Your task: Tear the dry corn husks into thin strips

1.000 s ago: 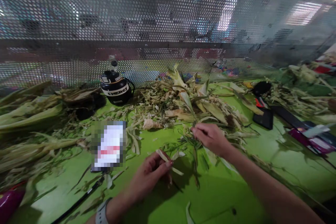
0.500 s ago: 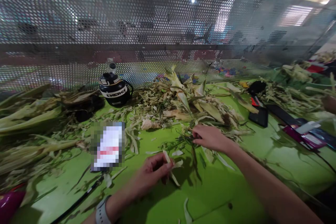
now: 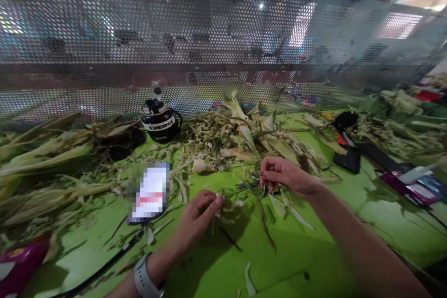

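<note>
My left hand, a watch on its wrist, is closed in a pinch. Between thumb and fingers is a small pale strip of corn husk, its ends hanging down. To the right, my right hand is curled above thin green strips and a dark slim object on the green table. Whether its fingers grip that object or a strip cannot be made out. Just beyond both hands lies a heap of dry husks and shreds. A pale, crumpled husk piece rests at the heap's near edge.
A black jug marked ENERGY stands left of the heap. Nearer is a device with a blurred screen and a cable. Long husks cover the left side. Phones lie at the right. A perforated metal screen closes the back.
My left hand has moved slightly up and away from me with the husk strip. My right hand has lifted and turned, its fingers now showing more. The view has shifted slightly.
</note>
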{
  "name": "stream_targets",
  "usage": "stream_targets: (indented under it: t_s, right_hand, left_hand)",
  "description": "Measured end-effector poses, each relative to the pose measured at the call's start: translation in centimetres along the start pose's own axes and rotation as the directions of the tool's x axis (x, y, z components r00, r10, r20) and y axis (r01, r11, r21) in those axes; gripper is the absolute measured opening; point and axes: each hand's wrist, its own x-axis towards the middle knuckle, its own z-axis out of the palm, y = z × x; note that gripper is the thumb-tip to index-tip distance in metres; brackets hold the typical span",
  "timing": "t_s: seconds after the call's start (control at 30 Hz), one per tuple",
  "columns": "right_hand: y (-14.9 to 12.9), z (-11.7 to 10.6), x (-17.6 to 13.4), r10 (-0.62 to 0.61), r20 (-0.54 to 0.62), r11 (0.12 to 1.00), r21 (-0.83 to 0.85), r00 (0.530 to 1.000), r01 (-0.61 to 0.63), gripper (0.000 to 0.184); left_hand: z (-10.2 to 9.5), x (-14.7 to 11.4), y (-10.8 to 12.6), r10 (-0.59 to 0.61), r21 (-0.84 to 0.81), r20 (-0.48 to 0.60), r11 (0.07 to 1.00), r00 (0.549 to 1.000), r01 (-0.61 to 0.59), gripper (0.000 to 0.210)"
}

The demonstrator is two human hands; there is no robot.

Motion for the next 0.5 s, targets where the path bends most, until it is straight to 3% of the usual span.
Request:
stream_targets:
  t_s: [0.13, 0.27, 0.5]
  right_hand:
    - [-0.6, 0.7, -0.2, 0.004, -0.029, 0.991, 0.131, 1.0, 0.0, 0.035]
    - [-1.5, 1.6, -0.2, 0.036, 0.015, 0.989, 0.14, 0.999, -0.038, 0.034]
    - [-3.1, 4.0, 1.0, 0.073, 0.19, 0.996, 0.035, 0.979, -0.081, 0.03]
  left_hand:
    - [0.0, 0.0, -0.5, 0.045, 0.063, -0.091, 0.997, 0.995, -0.04, 0.03]
    - [-0.1, -0.2, -0.6, 0.134, 0.146, -0.231, 0.984, 0.964, -0.102, 0.044]
    - [-0.4, -0.4, 3.0, 0.289, 0.139, -0.063, 0.95, 0.955, -0.279, 0.062]
